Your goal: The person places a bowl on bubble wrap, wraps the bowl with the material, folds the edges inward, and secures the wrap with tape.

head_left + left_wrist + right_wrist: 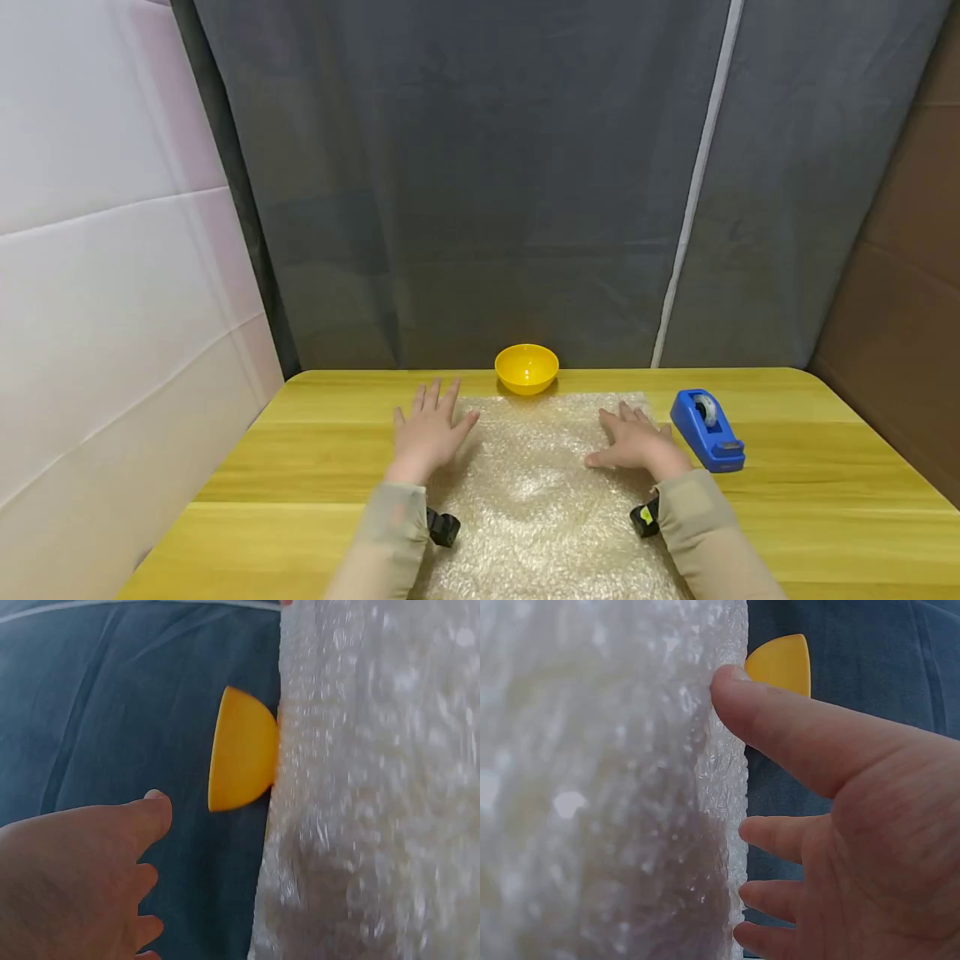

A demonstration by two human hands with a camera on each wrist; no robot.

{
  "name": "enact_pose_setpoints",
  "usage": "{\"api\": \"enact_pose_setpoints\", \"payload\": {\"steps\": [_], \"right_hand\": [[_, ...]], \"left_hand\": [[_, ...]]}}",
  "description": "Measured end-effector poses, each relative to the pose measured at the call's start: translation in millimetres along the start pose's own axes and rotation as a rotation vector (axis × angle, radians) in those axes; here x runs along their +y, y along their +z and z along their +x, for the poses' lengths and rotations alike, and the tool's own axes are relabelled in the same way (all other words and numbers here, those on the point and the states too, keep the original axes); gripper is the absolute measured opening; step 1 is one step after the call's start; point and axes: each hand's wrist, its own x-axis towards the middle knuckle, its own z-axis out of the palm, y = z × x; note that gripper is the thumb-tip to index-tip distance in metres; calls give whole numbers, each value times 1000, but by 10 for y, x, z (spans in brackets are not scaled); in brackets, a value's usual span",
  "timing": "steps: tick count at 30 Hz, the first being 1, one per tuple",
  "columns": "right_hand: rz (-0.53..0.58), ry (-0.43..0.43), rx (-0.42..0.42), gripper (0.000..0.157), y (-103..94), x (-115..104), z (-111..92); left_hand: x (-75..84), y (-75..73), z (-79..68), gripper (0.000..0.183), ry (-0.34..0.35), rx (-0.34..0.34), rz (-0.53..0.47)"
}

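Note:
A sheet of bubble wrap (pixel 536 500) lies flat on the table, running from near its back toward the front edge of the head view. My left hand (pixel 429 435), fingers spread, is at the sheet's left edge and holds nothing. Over the right part of the sheet, my right hand (pixel 633 442) has its fingers apart and its palm down, also holding nothing. In the right wrist view its thumb (pixel 757 712) overlaps the bubble wrap (pixel 615 787). Just behind the sheet's far edge stands an upright yellow bowl (pixel 527 369), beyond both hands.
A blue tape dispenser (pixel 707 431) with a roll of tape stands to the right of my right hand. The wooden table (pixel 292 467) ends at a dark grey curtain (pixel 480 183) behind the bowl. A white panel (pixel 112 250) rises on the left, a brown one (pixel 900 267) on the right.

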Motion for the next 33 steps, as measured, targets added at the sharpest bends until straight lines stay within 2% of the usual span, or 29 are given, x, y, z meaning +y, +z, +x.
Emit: {"api": "enact_pose_setpoints", "payload": {"steps": [15, 26, 33], "right_hand": [[-12, 8, -18, 92, -36, 36, 11], [-21, 15, -17, 92, -71, 46, 18], [-27, 16, 4, 90, 27, 15, 16]], "left_hand": [[-158, 20, 10, 71, -73, -74, -46], [-166, 66, 34, 71, -80, -91, -60], [-141, 76, 18, 71, -65, -100, -59]]}}
